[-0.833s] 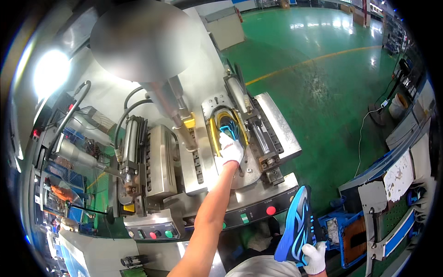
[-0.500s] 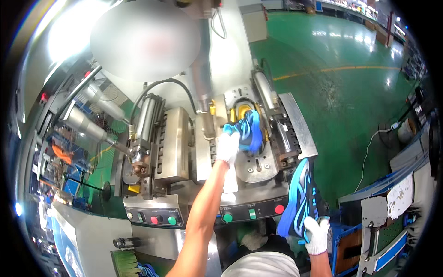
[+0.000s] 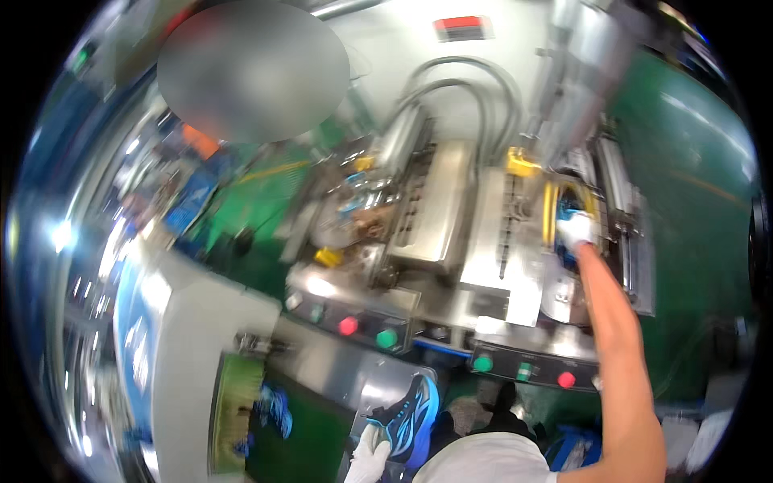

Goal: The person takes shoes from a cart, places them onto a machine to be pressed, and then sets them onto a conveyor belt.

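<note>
Lower centre, my left hand (image 3: 368,457) grips a sneaker (image 3: 415,419); centre-right, my right hand (image 3: 575,231), closure unclear, likely seats another shoe (image 3: 570,200), demanding alignment.

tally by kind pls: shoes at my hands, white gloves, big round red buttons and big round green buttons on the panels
Shoes: 2
White gloves: 2
Red buttons: 2
Green buttons: 2
Total: 8
</note>
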`<action>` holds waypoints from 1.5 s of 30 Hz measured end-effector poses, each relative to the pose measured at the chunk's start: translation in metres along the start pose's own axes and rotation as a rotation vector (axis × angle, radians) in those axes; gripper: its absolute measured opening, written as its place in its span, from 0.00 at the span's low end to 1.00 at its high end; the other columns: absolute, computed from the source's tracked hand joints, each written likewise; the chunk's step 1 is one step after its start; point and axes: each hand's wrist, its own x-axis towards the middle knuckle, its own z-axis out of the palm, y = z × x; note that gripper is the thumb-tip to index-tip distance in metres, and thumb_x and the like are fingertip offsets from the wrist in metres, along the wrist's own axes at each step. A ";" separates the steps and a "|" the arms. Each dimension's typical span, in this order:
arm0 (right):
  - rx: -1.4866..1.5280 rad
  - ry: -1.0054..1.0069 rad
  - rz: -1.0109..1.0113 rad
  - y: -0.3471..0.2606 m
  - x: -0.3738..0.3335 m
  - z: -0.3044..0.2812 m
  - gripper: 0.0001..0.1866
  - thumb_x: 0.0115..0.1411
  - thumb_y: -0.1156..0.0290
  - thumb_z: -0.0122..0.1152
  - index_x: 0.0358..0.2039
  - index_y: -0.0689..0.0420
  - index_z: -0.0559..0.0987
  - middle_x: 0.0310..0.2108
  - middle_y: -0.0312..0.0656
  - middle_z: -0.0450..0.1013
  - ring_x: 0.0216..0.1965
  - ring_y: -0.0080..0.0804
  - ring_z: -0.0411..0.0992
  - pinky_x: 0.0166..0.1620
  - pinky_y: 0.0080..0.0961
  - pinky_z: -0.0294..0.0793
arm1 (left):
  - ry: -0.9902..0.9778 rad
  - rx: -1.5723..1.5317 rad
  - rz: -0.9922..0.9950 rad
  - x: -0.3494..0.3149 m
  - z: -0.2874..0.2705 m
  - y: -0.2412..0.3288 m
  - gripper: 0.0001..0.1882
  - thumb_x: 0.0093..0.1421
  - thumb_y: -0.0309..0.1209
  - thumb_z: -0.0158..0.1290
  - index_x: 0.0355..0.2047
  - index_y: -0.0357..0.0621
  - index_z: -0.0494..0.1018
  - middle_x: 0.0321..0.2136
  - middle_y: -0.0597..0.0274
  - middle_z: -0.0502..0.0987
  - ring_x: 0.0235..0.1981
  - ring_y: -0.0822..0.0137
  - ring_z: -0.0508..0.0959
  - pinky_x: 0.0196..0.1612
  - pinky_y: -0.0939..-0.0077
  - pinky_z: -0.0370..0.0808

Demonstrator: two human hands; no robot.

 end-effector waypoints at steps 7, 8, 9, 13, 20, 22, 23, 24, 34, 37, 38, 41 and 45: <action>0.487 0.001 -0.111 0.093 0.059 0.018 0.18 0.49 0.64 0.73 0.40 0.57 0.81 0.37 0.35 0.77 0.35 0.28 0.72 0.41 0.31 0.73 | 0.452 0.164 -0.529 -0.034 0.081 -0.185 0.48 0.64 0.42 0.54 0.74 0.30 0.43 0.67 0.31 0.61 0.66 0.36 0.66 0.69 0.54 0.62; 0.558 -0.389 0.046 0.061 0.032 0.018 0.30 0.51 0.67 0.72 0.55 0.59 0.76 0.39 0.34 0.76 0.37 0.29 0.72 0.44 0.29 0.74 | 0.449 0.097 -0.686 -0.058 0.091 -0.206 0.51 0.63 0.47 0.56 0.73 0.27 0.43 0.68 0.31 0.60 0.67 0.37 0.65 0.69 0.54 0.62; 0.657 -0.323 0.071 0.083 0.051 0.000 0.31 0.53 0.68 0.72 0.58 0.60 0.75 0.39 0.35 0.77 0.37 0.30 0.74 0.43 0.28 0.75 | 0.393 0.122 -0.721 -0.041 0.101 -0.212 0.54 0.62 0.52 0.57 0.73 0.28 0.44 0.69 0.31 0.58 0.68 0.38 0.64 0.70 0.55 0.60; 0.208 0.101 -0.429 -0.047 -0.129 -0.042 0.39 0.67 0.67 0.62 0.73 0.65 0.56 0.67 0.56 0.66 0.64 0.44 0.68 0.67 0.34 0.64 | 0.516 0.060 -0.745 -0.059 0.113 -0.222 0.53 0.61 0.55 0.59 0.72 0.32 0.49 0.67 0.34 0.63 0.67 0.38 0.67 0.70 0.51 0.59; -0.858 -0.341 -0.740 -0.085 -0.390 0.037 0.47 0.61 0.59 0.62 0.73 0.69 0.53 0.76 0.61 0.43 0.77 0.57 0.40 0.77 0.47 0.38 | 0.537 -0.099 -0.468 -0.022 0.112 -0.222 0.50 0.58 0.53 0.63 0.69 0.36 0.55 0.61 0.37 0.70 0.62 0.38 0.71 0.66 0.49 0.63; -0.546 -0.193 -0.757 -0.035 -0.383 0.072 0.52 0.56 0.56 0.67 0.72 0.70 0.54 0.75 0.63 0.45 0.76 0.59 0.44 0.76 0.49 0.39 | 0.285 -0.161 -0.418 -0.023 0.067 -0.209 0.47 0.55 0.54 0.65 0.66 0.36 0.62 0.58 0.37 0.72 0.60 0.38 0.72 0.65 0.50 0.67; -0.235 -0.403 -0.595 -0.080 -0.401 0.054 0.55 0.52 0.56 0.72 0.72 0.69 0.54 0.75 0.64 0.46 0.75 0.59 0.46 0.76 0.47 0.40 | 0.465 -0.184 -0.345 -0.042 0.067 -0.222 0.41 0.57 0.48 0.65 0.63 0.35 0.65 0.57 0.37 0.72 0.60 0.39 0.72 0.64 0.51 0.69; -0.414 -0.444 -0.686 -0.089 -0.419 0.045 0.53 0.55 0.58 0.70 0.73 0.65 0.53 0.75 0.61 0.47 0.75 0.55 0.46 0.76 0.43 0.41 | 0.547 -0.223 -0.142 -0.057 0.053 -0.223 0.38 0.58 0.44 0.65 0.62 0.34 0.65 0.57 0.37 0.72 0.59 0.40 0.73 0.64 0.53 0.69; 0.036 -0.804 -0.336 -0.096 -0.735 0.217 0.44 0.49 0.51 0.76 0.60 0.66 0.70 0.45 0.57 0.79 0.47 0.49 0.80 0.52 0.40 0.77 | 0.593 -0.129 -0.181 -0.063 0.044 -0.290 0.39 0.50 0.36 0.69 0.60 0.38 0.65 0.58 0.38 0.69 0.62 0.40 0.69 0.64 0.50 0.67; 0.048 -0.835 -0.260 -0.136 -0.743 0.210 0.30 0.52 0.55 0.74 0.46 0.67 0.79 0.35 0.51 0.81 0.37 0.45 0.80 0.45 0.40 0.79 | 0.617 -0.131 -0.035 -0.055 0.031 -0.317 0.35 0.54 0.34 0.67 0.60 0.38 0.66 0.59 0.39 0.70 0.61 0.41 0.71 0.64 0.53 0.69; 0.099 -0.865 -0.217 -0.149 -0.738 0.203 0.26 0.53 0.56 0.74 0.41 0.67 0.81 0.32 0.50 0.81 0.34 0.44 0.80 0.43 0.41 0.79 | 0.598 -0.129 -0.023 -0.053 0.023 -0.324 0.34 0.55 0.33 0.66 0.59 0.38 0.67 0.59 0.39 0.71 0.61 0.42 0.72 0.65 0.53 0.69; 0.313 -0.962 0.224 -0.171 -0.701 0.172 0.20 0.50 0.69 0.78 0.40 0.65 0.82 0.35 0.40 0.81 0.33 0.34 0.79 0.40 0.34 0.79 | 0.551 -0.158 0.019 -0.028 -0.009 -0.334 0.27 0.55 0.31 0.65 0.54 0.37 0.71 0.54 0.43 0.77 0.56 0.49 0.78 0.61 0.59 0.73; 0.735 -0.832 0.571 -0.139 -0.672 0.096 0.14 0.50 0.69 0.79 0.32 0.58 0.81 0.26 0.36 0.76 0.23 0.25 0.72 0.27 0.29 0.75 | 0.356 -0.211 -0.033 0.009 -0.022 -0.286 0.25 0.57 0.28 0.65 0.53 0.38 0.72 0.52 0.50 0.78 0.50 0.58 0.80 0.57 0.65 0.75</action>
